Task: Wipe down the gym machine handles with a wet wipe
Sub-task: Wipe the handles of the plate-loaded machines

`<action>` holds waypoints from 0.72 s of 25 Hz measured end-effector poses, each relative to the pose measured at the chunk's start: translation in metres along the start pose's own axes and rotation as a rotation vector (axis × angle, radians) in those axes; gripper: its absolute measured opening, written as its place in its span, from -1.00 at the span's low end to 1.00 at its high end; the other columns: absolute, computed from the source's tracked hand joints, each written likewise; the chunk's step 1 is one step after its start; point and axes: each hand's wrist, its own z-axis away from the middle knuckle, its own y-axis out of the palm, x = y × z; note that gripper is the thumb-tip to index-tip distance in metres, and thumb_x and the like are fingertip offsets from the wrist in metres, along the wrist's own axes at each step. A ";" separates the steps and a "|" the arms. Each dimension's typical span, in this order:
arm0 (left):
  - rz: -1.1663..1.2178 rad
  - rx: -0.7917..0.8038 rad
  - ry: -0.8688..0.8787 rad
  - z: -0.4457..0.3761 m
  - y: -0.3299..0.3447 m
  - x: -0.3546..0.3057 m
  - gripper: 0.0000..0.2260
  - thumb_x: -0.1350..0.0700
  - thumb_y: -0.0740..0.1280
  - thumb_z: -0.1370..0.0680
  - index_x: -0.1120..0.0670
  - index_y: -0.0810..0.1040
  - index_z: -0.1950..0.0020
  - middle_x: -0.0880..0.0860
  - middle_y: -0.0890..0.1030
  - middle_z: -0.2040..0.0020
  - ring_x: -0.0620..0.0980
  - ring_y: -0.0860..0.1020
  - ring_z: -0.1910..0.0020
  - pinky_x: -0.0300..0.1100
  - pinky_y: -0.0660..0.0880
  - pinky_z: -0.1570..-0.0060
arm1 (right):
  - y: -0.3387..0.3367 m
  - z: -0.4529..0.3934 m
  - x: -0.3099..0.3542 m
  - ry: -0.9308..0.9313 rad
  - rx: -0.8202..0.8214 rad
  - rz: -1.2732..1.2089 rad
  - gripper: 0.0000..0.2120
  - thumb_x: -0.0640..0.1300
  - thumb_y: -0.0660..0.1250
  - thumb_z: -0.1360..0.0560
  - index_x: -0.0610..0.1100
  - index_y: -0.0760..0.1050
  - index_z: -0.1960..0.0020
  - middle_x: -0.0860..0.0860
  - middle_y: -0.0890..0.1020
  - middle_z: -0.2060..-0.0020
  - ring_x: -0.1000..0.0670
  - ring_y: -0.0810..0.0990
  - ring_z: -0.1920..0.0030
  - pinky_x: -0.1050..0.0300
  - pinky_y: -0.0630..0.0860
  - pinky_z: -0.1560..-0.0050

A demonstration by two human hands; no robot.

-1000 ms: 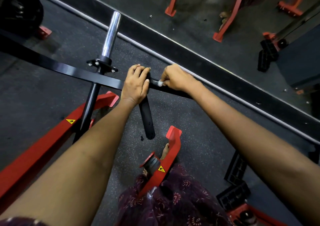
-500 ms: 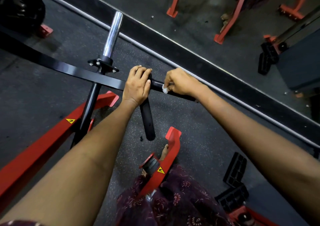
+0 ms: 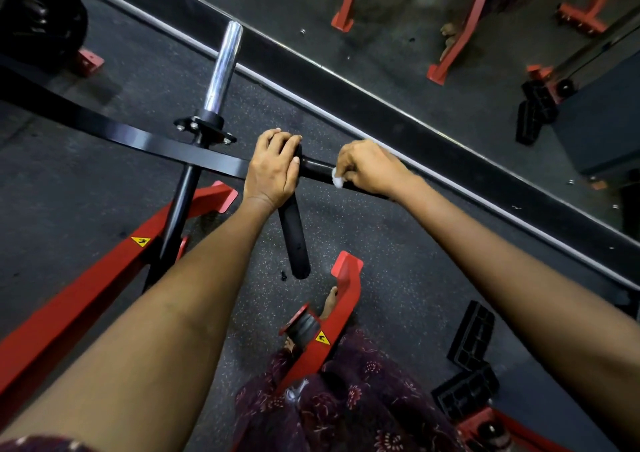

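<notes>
A black machine arm ends in two handles: a black grip [image 3: 294, 240] pointing down toward me and a side handle [image 3: 317, 167] running to the right. My left hand [image 3: 272, 169] is closed over the top of the downward grip where it joins the arm. My right hand [image 3: 370, 167] is wrapped around the side handle with a small white wet wipe [image 3: 337, 179] bunched under its fingers, pressed on the handle. Most of the wipe is hidden inside the fist.
A chrome weight peg [image 3: 223, 71] sticks up from the black arm at the left. Red frame beams [image 3: 86, 299] and a red foot [image 3: 332, 320] lie below. A mirror with a black base strip [image 3: 381, 105] runs diagonally behind. Black blocks [image 3: 471, 341] sit on the floor at right.
My right hand with the wipe has slid rightward along the side handle, away from my left hand, which stays put on the downward grip.
</notes>
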 end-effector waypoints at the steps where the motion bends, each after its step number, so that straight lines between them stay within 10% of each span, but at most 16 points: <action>1: -0.001 0.005 -0.004 -0.001 0.000 0.000 -0.62 0.08 0.09 -0.54 0.28 0.51 -0.20 0.23 0.54 -0.09 0.22 0.40 -0.16 -0.05 0.29 -0.24 | -0.001 -0.002 0.005 0.015 -0.038 -0.005 -0.80 -0.31 0.36 -0.35 -0.04 0.66 0.22 0.02 0.64 0.16 -0.04 0.57 0.10 0.03 0.53 0.04; 18: 0.017 -0.012 -0.006 -0.001 -0.001 -0.002 -0.63 0.09 0.09 -0.53 0.27 0.51 -0.17 0.23 0.53 -0.06 0.18 0.38 -0.13 -0.06 0.28 -0.23 | -0.011 -0.010 0.015 0.107 -0.073 -0.223 -0.87 -0.27 0.42 -0.39 -0.17 0.67 0.07 0.00 0.65 0.15 0.13 0.54 0.14 0.37 0.38 0.18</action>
